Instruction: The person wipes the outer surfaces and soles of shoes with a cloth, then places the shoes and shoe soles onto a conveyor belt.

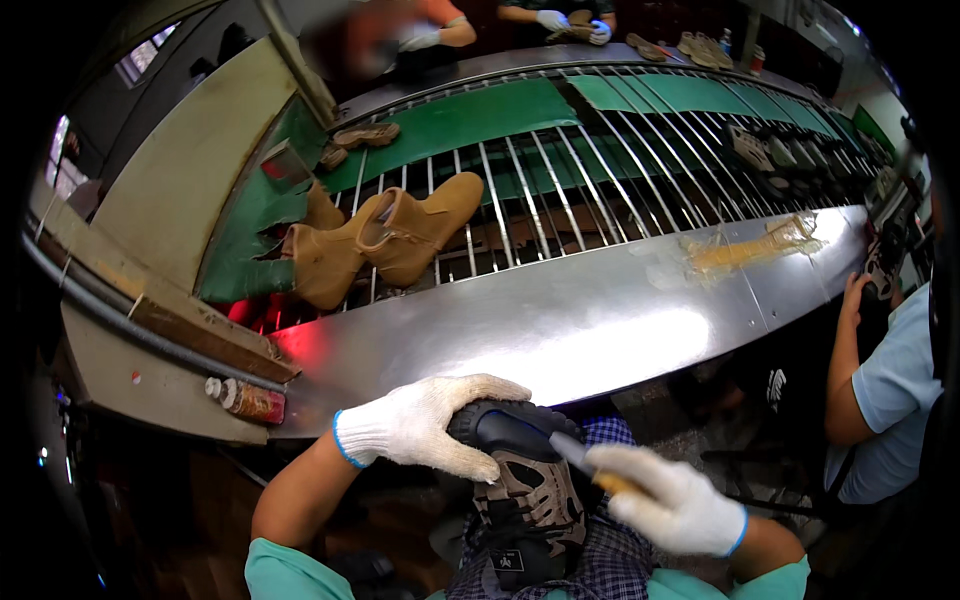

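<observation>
A brown and black sports shoe rests over my lap, its dark toe pointing away from me. My left hand, in a white knit glove with a blue cuff, is closed around the left side of the shoe's toe and sole edge. In my gloved right hand is a knife-like tool with a yellow handle and a grey blade. The blade's tip lies at the right side of the toe; motion blurs it, and I cannot tell if it touches.
Tan boots stand on the roller conveyor beyond the metal ledge. A small bottle lies at the left. Co-workers handle shoes at right and across the line. Dark shoes sit farther along the rollers.
</observation>
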`<action>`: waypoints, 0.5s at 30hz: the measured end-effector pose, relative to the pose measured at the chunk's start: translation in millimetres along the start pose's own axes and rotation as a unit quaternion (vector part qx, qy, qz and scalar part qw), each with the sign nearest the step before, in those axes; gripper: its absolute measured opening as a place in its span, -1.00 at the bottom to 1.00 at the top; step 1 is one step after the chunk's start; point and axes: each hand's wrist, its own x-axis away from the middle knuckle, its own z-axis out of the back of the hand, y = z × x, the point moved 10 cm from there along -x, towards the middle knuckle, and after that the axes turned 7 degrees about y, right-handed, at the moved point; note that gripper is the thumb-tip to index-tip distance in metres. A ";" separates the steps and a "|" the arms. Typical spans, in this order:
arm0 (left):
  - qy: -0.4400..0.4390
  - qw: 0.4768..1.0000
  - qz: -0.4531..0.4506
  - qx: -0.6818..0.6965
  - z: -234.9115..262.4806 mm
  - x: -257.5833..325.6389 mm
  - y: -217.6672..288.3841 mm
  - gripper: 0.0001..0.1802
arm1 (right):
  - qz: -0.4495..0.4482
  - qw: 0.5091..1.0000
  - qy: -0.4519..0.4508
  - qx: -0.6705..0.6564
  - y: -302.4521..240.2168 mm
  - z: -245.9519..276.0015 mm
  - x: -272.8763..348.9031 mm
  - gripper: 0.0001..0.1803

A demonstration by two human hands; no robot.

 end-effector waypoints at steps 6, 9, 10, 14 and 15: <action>-0.021 0.998 -0.041 -0.041 -12.2 -27.6 27.3 0.01 | -0.099 0.989 0.042 -0.106 21.4 -11.0 14.8 -0.34; -0.017 0.997 -0.049 -0.049 -11.6 -36.7 35.2 -0.02 | -0.088 0.983 0.072 -0.143 24.3 -11.7 5.9 -0.35; -0.013 0.998 -0.048 -0.048 -10.6 -36.9 33.5 -0.03 | -0.111 0.970 0.072 -0.206 25.7 -17.7 3.5 -0.35; 0.000 1.000 -0.019 -0.006 -4.5 -27.3 19.8 -0.03 | -0.183 0.872 0.060 -0.451 32.2 -44.7 -4.5 -0.33; 0.003 1.000 -0.024 0.010 -4.5 -23.0 17.1 -0.03 | -0.142 0.789 0.002 -0.598 25.0 -53.1 -15.3 -0.31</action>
